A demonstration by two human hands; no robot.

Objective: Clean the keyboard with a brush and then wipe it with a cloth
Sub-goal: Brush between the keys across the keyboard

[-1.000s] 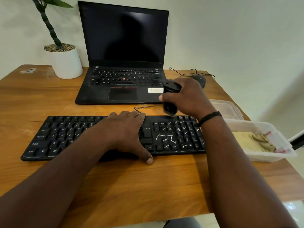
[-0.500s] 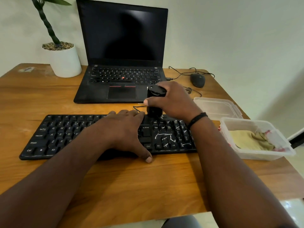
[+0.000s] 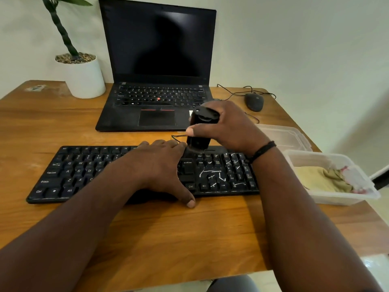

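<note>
We judge brushing underway: right hand (image 3: 229,127) grips the brush (image 3: 200,131) upright over the keyboard (image 3: 84,171); left hand (image 3: 155,167) lies flat, steadying. White debris (image 3: 212,173) remains; cloth (image 3: 320,178) sits unused in its container (image 3: 336,199).

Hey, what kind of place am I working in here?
Probably a home or office desk: a wooden table carrying an open laptop, a black keyboard and a wired mouse.

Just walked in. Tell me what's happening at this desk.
A person is cleaning a black keyboard on a wooden table. The left hand rests flat on the keys, steadying it. The right hand grips a black brush, its lower end at the keyboard's top edge. White debris lies over the right-hand keys. The cloth lies in a clear tub, untouched.
</note>
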